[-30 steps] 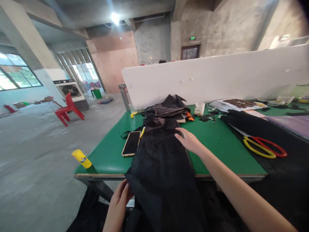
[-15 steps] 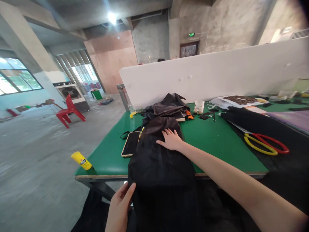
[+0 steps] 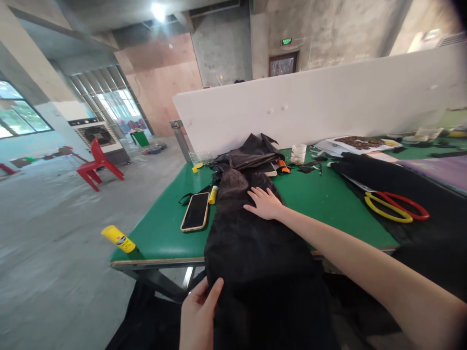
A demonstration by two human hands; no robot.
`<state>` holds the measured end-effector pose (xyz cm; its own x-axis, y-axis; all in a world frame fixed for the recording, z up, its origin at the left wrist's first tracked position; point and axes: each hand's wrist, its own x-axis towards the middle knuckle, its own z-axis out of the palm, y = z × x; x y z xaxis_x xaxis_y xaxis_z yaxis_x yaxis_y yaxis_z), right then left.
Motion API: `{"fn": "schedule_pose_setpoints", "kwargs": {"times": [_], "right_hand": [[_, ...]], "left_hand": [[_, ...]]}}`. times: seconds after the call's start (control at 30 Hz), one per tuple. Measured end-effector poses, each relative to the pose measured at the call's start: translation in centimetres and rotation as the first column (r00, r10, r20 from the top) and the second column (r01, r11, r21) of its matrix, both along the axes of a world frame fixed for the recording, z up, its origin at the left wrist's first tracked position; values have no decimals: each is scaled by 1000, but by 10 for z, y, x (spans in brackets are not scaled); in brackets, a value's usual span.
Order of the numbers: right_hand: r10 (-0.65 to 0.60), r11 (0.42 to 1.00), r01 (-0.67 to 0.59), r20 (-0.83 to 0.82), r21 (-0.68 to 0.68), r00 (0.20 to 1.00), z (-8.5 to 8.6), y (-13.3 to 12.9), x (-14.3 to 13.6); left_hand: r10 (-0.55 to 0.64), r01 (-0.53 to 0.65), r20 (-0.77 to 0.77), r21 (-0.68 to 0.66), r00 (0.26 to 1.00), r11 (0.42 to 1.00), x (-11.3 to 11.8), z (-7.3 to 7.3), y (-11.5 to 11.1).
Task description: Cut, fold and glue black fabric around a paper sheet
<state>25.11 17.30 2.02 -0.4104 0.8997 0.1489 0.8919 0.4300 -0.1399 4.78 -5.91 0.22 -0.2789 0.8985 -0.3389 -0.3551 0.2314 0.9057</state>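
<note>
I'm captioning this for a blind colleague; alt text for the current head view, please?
Right hand flat on black fabric draped over a green table, left hand pinching its edge; smartphone and glue stick left, red-and-yellow-handled scissors right.

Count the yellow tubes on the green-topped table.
2. One yellow tube with a dark label is at the near left corner of the green tabletop; a smaller yellow tube is between the tan-cased phone and the black cloth. The cloth may hide others.
</note>
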Motion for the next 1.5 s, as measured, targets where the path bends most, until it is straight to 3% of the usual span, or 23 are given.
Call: {"fn": "schedule_pose_setpoints", "kwargs": {"times": [0.2, 0.43, 0.63, 0.8, 0.97, 1.03, 1.27, 1.5], "right_hand": [[-5, 1000, 4, 29, 9, 1000, 3, -9, 39], [-56, 998, 56, 64, 3, 996, 5, -15, 97], [-85, 996, 86, 111, -1, 990, 8, -14, 126], [-73, 997, 76, 153, -13, 986, 9, -15, 113], [-76, 997, 78, 126, -8, 989, 10, -13, 73], [-61, 998, 62, 100, -8, 993, 10, -11, 56], [-36, 998, 38, 38, -45, 999, 7, -3, 31], [-39, 998, 40, 23, -55, 999, 7, -3, 32]], "left_hand": [[-144, 143, -8, 140, 990, 980, 33, -9, -5], [-271, 300, -152, 217, 950, 929, 73, -10, 2], [-300, 315, -100, 216, 949, 924, 94, -15, 14], [-268, 254, 72, 163, 961, 953, 95, -19, 11], [-143, 145, 256, 12, 956, 989, 92, -21, 11], [-141, 155, 291, -24, 946, 988, 90, -19, 14], [-333, 363, 310, -43, 891, 931, 84, 3, 15], [-293, 322, 216, -110, 931, 940, 86, 10, 17]]}}
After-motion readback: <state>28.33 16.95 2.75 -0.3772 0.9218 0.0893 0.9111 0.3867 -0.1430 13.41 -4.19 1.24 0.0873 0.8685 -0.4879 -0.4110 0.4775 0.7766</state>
